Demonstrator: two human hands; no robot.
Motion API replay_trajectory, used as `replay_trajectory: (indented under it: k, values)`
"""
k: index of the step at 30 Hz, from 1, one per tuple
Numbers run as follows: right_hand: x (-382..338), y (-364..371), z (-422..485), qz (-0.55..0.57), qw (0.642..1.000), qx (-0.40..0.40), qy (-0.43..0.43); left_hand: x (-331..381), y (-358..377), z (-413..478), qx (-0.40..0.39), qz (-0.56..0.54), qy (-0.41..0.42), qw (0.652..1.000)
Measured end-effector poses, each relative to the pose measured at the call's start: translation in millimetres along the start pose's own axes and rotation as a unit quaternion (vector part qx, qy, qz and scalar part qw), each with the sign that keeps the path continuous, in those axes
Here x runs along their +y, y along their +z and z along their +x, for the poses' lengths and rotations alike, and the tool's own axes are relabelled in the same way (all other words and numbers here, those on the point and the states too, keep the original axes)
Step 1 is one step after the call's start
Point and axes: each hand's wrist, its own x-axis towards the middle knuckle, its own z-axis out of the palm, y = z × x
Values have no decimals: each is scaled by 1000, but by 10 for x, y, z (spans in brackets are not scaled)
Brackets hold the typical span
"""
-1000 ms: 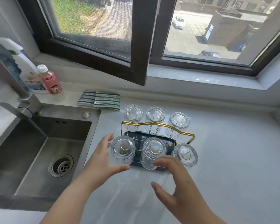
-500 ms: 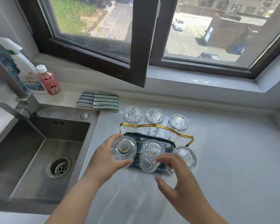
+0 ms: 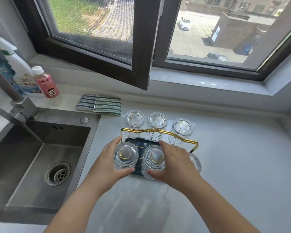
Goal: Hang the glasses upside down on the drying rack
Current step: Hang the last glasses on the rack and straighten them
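Glass tumblers, six of them, sit upside down on a gold-wire drying rack (image 3: 160, 132) with a dark blue drip tray, standing on a pale marbled counter (image 3: 233, 165) beside a steel sink (image 3: 40, 157) under a window. Three back glasses (image 3: 157, 122) hang in a row behind the rack's wavy gold handle, untouched. In the front row, the left hand (image 3: 106, 165) wraps a narrow grip around the front left glass (image 3: 126, 156), thumb below and fingers curled over the far side. The right hand (image 3: 176, 163) does the same around the front middle glass (image 3: 154, 161), and its back hides most of the front right glass (image 3: 195, 163), which peeks out beyond the knuckles. Every glass shows its base upward with a gold loop visible through it, so the hanging looks essentially done; what remains seems only a final settling or straightening of the front pair. Compared with half a second ago, both hands have closed in: the left was only brushing its glass and now grasps it fully, while the right, which hovered with fingertips near the middle and right glasses, has now clasped the middle one. A second ago both hands were open and apart from the glasses. A spray bottle (image 3: 22, 71), a pink bottle (image 3: 46, 83) and striped folded cloths (image 3: 99, 105) lie well behind the sink and rack.
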Motion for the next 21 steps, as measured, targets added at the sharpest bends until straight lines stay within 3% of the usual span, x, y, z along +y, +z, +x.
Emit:
replay_trajectory:
  k: [9, 21]
  values:
    - [70, 28, 35, 27, 998, 58, 4, 177, 32, -127, 19, 42, 62, 997]
    - [68, -60, 26, 23, 1000, 4, 4, 288, 30, -191, 27, 72, 70, 995]
